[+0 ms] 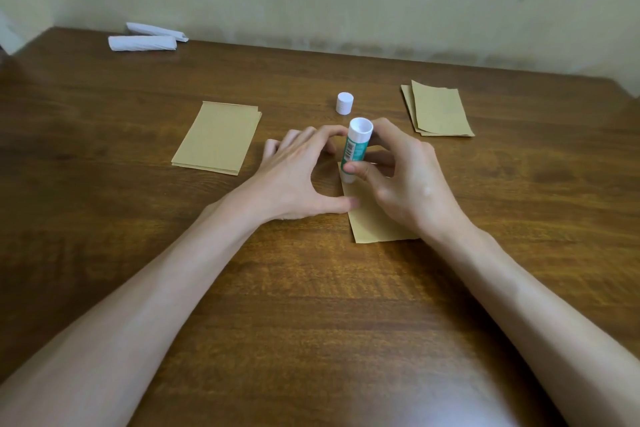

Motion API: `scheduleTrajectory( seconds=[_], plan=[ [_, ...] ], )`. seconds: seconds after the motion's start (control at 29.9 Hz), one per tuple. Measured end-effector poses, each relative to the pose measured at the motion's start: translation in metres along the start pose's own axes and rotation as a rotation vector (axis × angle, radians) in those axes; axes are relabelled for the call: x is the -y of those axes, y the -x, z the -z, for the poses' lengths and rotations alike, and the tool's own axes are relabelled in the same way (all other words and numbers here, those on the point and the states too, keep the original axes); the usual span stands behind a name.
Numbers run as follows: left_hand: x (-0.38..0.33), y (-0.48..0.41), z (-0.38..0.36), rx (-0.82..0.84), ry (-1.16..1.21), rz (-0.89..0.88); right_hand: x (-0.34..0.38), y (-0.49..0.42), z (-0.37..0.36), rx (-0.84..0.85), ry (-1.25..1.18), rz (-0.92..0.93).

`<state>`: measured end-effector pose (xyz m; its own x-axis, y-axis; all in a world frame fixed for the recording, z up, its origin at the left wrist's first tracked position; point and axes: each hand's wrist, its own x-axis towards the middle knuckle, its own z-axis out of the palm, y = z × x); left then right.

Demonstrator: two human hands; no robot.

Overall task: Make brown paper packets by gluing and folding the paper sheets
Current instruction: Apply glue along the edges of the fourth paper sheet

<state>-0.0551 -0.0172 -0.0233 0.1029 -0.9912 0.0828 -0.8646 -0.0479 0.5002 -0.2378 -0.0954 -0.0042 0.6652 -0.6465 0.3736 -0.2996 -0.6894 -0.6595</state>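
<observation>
Glue stick (356, 146) held upright, pinched by right hand (405, 184) fingers (360, 168), lower end on brown paper sheet (374, 222) at table (311, 288) centre. Sheet edge pinned by left hand (294, 177) thumb, fingers spread.

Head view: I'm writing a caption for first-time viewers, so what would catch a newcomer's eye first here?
The green-and-white glue stick at the centre draws the eye. The right hand grips it upright, its lower end on a brown paper sheet that the left hand presses with its thumb to the wooden table. Behind it stands the white cap, flanked by a left stack and a right stack of brown sheets.
</observation>
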Motion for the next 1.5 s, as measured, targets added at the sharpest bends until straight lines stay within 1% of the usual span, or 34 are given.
scheduleTrajectory(
  seconds=[0.3,0.57,0.6,0.67,0.73,0.77,0.87,0.94,1.17,1.34,1.4,1.5],
  plan=[
    [0.001,-0.001,-0.002,-0.003,-0.015,0.03,-0.005,-0.011,-0.006,-0.045,0.033,0.007],
    [-0.001,-0.001,-0.002,-0.005,-0.021,0.053,-0.01,-0.02,-0.006,-0.037,-0.021,-0.019],
    [-0.001,-0.001,-0.002,-0.007,-0.018,0.049,-0.011,-0.021,-0.004,-0.057,-0.063,-0.039],
    [0.0,-0.001,-0.003,-0.013,-0.015,0.041,-0.012,-0.022,0.002,-0.161,-0.16,-0.078],
    [0.001,-0.001,-0.003,-0.014,-0.01,0.042,-0.01,-0.022,0.015,-0.232,-0.185,-0.111],
    [0.001,-0.002,-0.004,-0.014,-0.008,0.043,-0.01,-0.021,0.021,-0.21,-0.169,-0.115],
    [0.001,-0.002,-0.004,-0.018,-0.01,0.039,-0.011,-0.013,0.029,-0.002,-0.107,-0.091],
    [0.001,-0.002,-0.003,-0.019,-0.007,0.034,-0.014,-0.007,0.025,0.064,-0.086,-0.086],
    [0.001,-0.001,-0.003,-0.027,0.001,0.016,-0.009,-0.005,0.014,-0.009,0.034,-0.058],
    [0.001,-0.001,-0.003,-0.03,-0.005,0.01,-0.011,-0.008,0.009,-0.036,0.053,-0.062],
    [0.002,0.0,-0.003,-0.027,-0.008,0.009,-0.012,-0.009,0.009,-0.047,0.034,-0.081],
    [0.0,0.002,-0.002,-0.027,0.001,-0.008,-0.012,-0.008,0.013,-0.13,-0.103,-0.112]
  ],
)
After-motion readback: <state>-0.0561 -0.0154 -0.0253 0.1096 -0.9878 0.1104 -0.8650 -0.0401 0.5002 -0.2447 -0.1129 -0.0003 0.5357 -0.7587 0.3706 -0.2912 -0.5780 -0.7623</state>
